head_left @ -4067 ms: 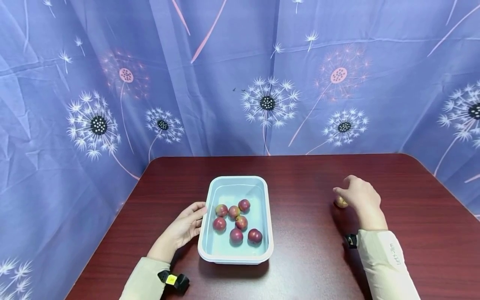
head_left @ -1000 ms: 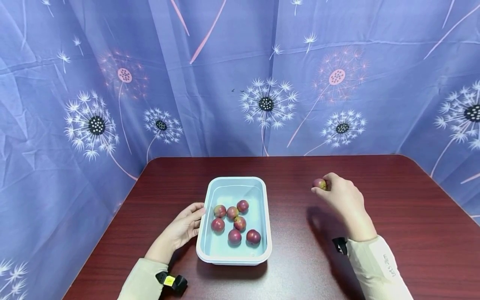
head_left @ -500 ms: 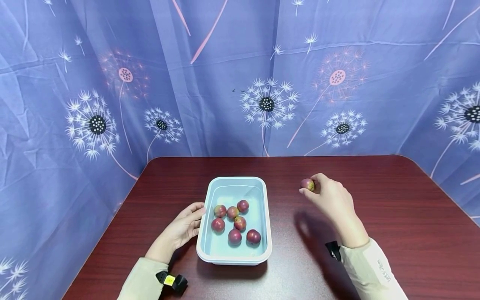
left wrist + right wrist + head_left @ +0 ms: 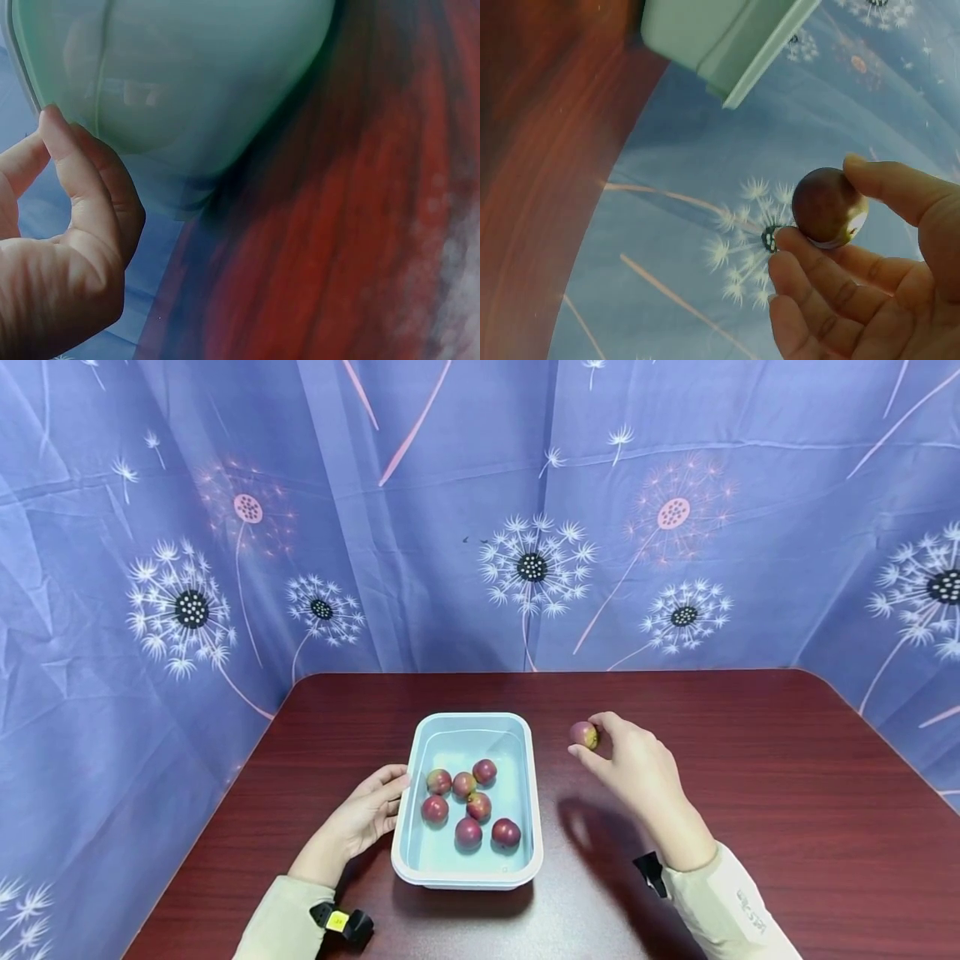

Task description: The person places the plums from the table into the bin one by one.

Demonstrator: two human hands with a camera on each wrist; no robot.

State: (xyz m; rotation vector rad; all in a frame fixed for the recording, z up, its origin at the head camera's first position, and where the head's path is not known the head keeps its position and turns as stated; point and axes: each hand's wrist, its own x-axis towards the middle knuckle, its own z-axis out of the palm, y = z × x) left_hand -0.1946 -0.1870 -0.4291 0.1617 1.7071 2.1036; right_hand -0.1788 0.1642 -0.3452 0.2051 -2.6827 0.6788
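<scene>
While a small round red-and-yellow plum (image 4: 583, 735) is pinched between the thumb and fingertips of the right hand (image 4: 637, 772), it is held in the air above the dark red wooden table (image 4: 750, 760), just to the right of the pale blue rectangular plastic tub (image 4: 525, 752). Six similar red plums (image 4: 465, 806) are seen lying inside that tub. The tub's left wall is touched by the left hand (image 4: 367, 814), whose fingers are held nearly straight against it; nothing is gripped there.

The held fruit is judged to be light, smooth-skinned and somewhat slippery, firm yet easily bruised; it is best taken across its widest part with gentle pressure, as is seen in the right wrist view (image 4: 829, 206).

Small grey lettering is carried on the cream right sleeve (image 4: 738, 910), but it cannot be read. A yellow tag is shown on the black left wrist strap (image 4: 341, 922), also illegible.
</scene>
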